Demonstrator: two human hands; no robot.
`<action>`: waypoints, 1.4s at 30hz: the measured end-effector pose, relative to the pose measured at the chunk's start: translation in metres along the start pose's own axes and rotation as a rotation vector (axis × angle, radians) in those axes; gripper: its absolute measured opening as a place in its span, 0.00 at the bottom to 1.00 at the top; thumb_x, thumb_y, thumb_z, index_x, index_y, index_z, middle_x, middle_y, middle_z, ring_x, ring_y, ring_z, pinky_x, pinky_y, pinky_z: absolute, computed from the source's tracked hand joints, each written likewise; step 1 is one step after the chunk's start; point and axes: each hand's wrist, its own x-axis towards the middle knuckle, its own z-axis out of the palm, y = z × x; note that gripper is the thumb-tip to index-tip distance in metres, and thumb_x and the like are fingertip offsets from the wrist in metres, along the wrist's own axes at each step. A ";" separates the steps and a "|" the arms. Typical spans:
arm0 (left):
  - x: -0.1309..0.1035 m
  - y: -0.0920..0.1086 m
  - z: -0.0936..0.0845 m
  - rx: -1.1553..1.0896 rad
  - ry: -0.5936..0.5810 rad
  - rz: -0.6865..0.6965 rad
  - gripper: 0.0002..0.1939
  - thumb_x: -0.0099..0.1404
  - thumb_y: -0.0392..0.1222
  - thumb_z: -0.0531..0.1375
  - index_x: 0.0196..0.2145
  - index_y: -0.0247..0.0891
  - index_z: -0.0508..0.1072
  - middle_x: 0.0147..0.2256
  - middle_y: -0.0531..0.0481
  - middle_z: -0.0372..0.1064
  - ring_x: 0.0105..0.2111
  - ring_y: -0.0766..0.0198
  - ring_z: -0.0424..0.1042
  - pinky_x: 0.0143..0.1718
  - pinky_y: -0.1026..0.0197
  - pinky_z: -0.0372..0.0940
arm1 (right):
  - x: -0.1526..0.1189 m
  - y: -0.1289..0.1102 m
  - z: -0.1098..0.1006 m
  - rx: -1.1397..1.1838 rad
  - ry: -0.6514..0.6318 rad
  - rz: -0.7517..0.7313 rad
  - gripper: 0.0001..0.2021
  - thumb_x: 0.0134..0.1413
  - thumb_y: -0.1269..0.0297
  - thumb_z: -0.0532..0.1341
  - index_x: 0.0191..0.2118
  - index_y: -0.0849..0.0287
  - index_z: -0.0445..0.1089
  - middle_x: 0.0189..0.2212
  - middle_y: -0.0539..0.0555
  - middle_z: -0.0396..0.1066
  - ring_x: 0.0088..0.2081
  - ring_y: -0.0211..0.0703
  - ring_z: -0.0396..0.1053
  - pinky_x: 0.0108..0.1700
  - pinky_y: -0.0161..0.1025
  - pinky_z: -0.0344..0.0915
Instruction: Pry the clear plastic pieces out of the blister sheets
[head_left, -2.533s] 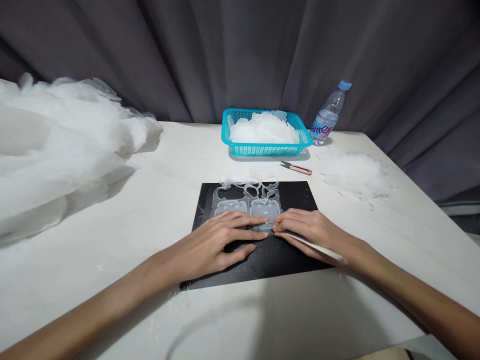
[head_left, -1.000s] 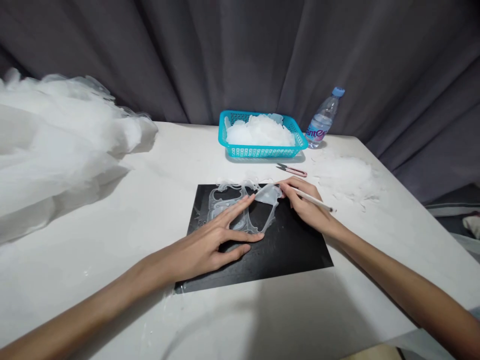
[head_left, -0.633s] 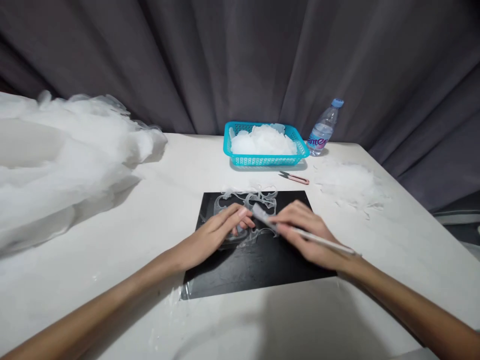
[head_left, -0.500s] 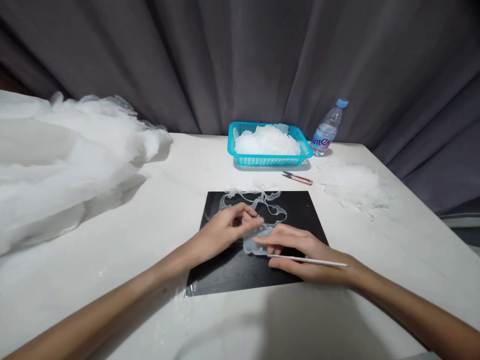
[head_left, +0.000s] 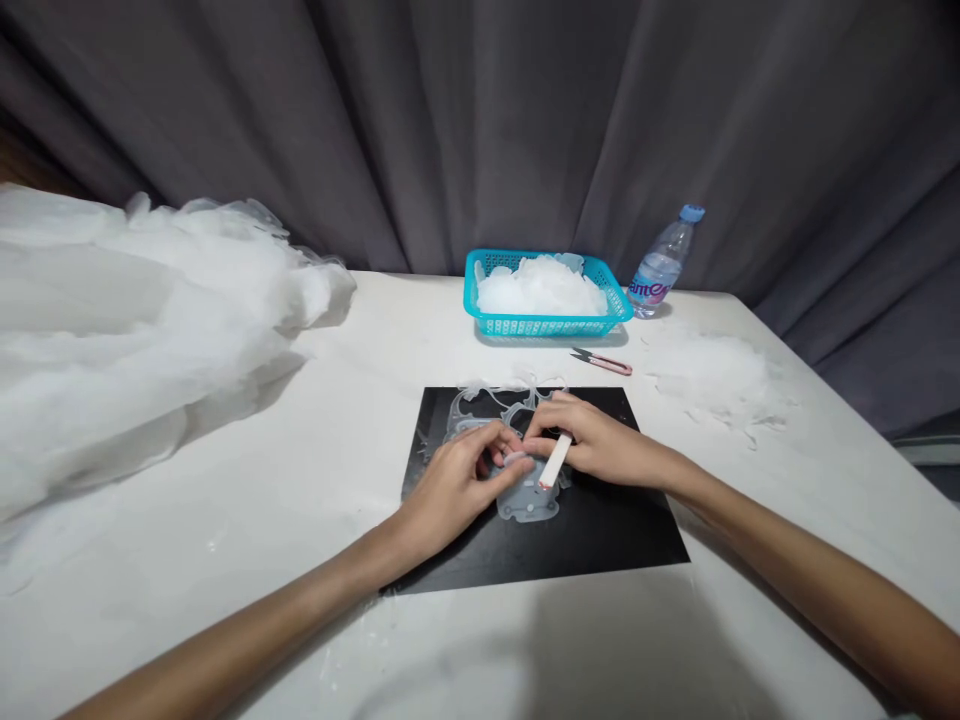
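Observation:
A translucent, pale piece (head_left: 529,505) with small round marks lies on the black mat (head_left: 622,535). My left hand (head_left: 469,475) is closed at its upper left edge, pinching the translucent material between thumb and fingers. My right hand (head_left: 585,435) meets it from the right, fingers bent together at the upper edge of the piece. A flat white stick (head_left: 556,462) with a reddish tip sticks out of my right hand, pointing down towards the piece. Curly translucent strips (head_left: 469,400) lie behind both hands, partly covered by them.
A turquoise basket (head_left: 555,326) of white pieces stands at the back, beside a water bottle (head_left: 660,265). Pink-handled thread snips (head_left: 602,362) lie before it. A large white sheer heap (head_left: 150,330) fills the left; thin white scraps (head_left: 712,375) lie at right.
My right hand has moved up and left to meet my left hand, and the stick has swung from lying sideways to pointing down. More of the translucent piece shows. The view has shifted slightly.

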 end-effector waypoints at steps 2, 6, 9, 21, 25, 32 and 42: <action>0.000 0.001 0.001 -0.021 0.008 0.001 0.15 0.73 0.56 0.61 0.38 0.41 0.75 0.36 0.52 0.76 0.34 0.61 0.71 0.35 0.60 0.62 | 0.002 -0.001 -0.004 0.050 -0.015 0.001 0.08 0.68 0.68 0.65 0.34 0.59 0.74 0.33 0.51 0.74 0.41 0.44 0.67 0.48 0.40 0.62; -0.001 0.002 0.001 -0.035 -0.007 0.020 0.16 0.75 0.55 0.59 0.37 0.41 0.75 0.34 0.53 0.75 0.32 0.62 0.70 0.34 0.60 0.61 | 0.001 -0.003 -0.013 0.048 -0.057 -0.005 0.07 0.65 0.72 0.64 0.33 0.59 0.73 0.33 0.50 0.74 0.39 0.42 0.68 0.47 0.40 0.60; -0.004 0.001 0.002 0.021 -0.028 0.094 0.15 0.77 0.53 0.58 0.37 0.40 0.73 0.34 0.53 0.74 0.33 0.62 0.70 0.37 0.59 0.62 | 0.000 -0.003 -0.014 0.001 -0.091 -0.029 0.07 0.67 0.70 0.63 0.34 0.59 0.71 0.35 0.51 0.74 0.40 0.43 0.68 0.49 0.42 0.60; -0.021 -0.008 0.018 0.398 0.028 0.504 0.08 0.80 0.37 0.50 0.41 0.41 0.64 0.40 0.49 0.75 0.33 0.63 0.75 0.35 0.60 0.66 | 0.003 0.023 -0.001 -0.446 0.071 -0.019 0.08 0.71 0.72 0.53 0.38 0.57 0.66 0.38 0.58 0.70 0.42 0.52 0.62 0.47 0.46 0.61; -0.021 -0.005 0.016 0.252 0.043 0.325 0.06 0.80 0.41 0.51 0.42 0.42 0.65 0.37 0.52 0.72 0.32 0.65 0.73 0.35 0.61 0.66 | 0.006 0.036 -0.010 -0.425 0.101 0.056 0.08 0.69 0.73 0.53 0.37 0.57 0.66 0.38 0.58 0.71 0.42 0.51 0.62 0.47 0.45 0.60; -0.008 -0.002 0.005 -0.133 0.101 -0.006 0.14 0.75 0.51 0.58 0.34 0.41 0.63 0.34 0.53 0.73 0.31 0.65 0.70 0.32 0.62 0.65 | 0.000 0.024 -0.030 -0.098 0.063 0.078 0.15 0.74 0.58 0.56 0.40 0.59 0.74 0.40 0.56 0.76 0.45 0.47 0.69 0.52 0.42 0.62; -0.003 0.000 0.008 -0.329 0.061 -0.077 0.15 0.70 0.50 0.65 0.45 0.42 0.64 0.33 0.55 0.75 0.33 0.63 0.74 0.37 0.61 0.67 | 0.000 0.012 -0.016 0.224 -0.091 -0.003 0.05 0.65 0.66 0.65 0.40 0.61 0.76 0.37 0.52 0.77 0.41 0.43 0.70 0.48 0.40 0.65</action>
